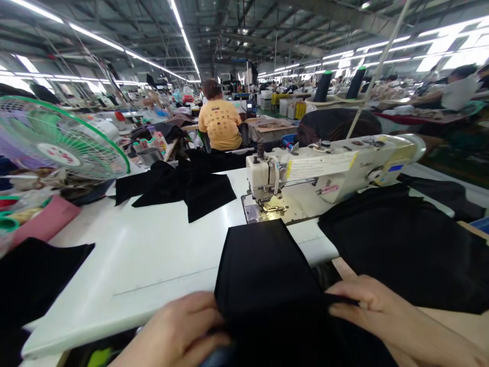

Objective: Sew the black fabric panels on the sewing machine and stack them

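Observation:
A piece of black fabric [260, 270] lies on the white sewing table [153, 255], its far edge close to the needle of the white sewing machine [328, 168]. My left hand [179, 331] grips the fabric's near left edge, fingers curled onto it. My right hand [367, 306] pinches the near right edge, fingers pressed on the cloth. Both hands sit at the table's front edge, well short of the presser foot [272, 206].
More black fabric pieces lie at the back [183, 186], at the left edge [34, 275] and in a pile on the right [405, 244]. A green fan [61, 140] stands far left. A person in a yellow shirt [220, 122] sits ahead.

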Demonstrator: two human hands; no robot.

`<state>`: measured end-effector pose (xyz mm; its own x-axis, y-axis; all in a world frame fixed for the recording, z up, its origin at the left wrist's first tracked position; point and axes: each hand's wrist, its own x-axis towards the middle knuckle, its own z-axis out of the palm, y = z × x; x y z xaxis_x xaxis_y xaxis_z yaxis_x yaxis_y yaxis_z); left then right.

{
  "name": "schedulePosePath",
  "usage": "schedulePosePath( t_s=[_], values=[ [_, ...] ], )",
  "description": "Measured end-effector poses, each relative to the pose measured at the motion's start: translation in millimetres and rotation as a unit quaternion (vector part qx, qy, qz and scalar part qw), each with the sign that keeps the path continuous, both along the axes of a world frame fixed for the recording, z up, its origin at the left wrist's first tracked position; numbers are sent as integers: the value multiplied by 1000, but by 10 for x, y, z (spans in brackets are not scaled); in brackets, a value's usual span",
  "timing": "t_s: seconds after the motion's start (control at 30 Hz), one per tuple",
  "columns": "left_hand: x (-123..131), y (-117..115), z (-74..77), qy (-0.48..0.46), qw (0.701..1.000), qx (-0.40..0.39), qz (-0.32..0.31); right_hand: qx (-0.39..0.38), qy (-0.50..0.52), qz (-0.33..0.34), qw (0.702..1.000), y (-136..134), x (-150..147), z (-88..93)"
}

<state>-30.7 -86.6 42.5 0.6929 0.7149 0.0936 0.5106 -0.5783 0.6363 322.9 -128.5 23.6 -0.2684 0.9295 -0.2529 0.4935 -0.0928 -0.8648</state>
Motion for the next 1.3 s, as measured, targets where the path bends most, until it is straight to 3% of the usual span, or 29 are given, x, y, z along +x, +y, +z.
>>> schedulePosePath(
  t_s=[0.07,0.17,0.23,0.37,0.53,0.67,0.77,0.87,0.93,1.0,1.07,1.3],
  values=[
    [31,169,-9,12,997,-61,54,-3,25,-15,1000,194,-36,-70],
    [157,463,-140,13,971,-148,189,46,13,-45,998,566,-144,-264],
    [276,680,-303,43,963,-114,240,112,-66,-77,988,811,-242,-451],
    [459,1087,-632,129,952,46,274,187,-170,-153,955,1127,-396,-775],
    [528,1377,-771,115,966,-21,231,194,-201,-168,946,1227,-408,-871],
    [579,1366,-788,68,970,-21,232,189,-184,-162,951,1246,-368,-875],
    [577,1224,-780,-82,957,-55,274,199,-145,-168,955,1220,-328,-882],
    [531,1040,-714,-299,894,-193,273,187,-97,-175,962,1152,-279,-862],
    [501,939,-648,-372,851,-264,262,134,-21,-177,975,1099,-259,-832],
    [484,871,-585,-406,827,-289,260,72,95,-196,973,1050,-262,-795],
    [478,836,-537,-423,820,-285,259,44,183,-240,952,1007,-284,-759],
    [485,800,-433,-440,816,-218,304,68,214,-295,929,916,-294,-694]
  ],
)
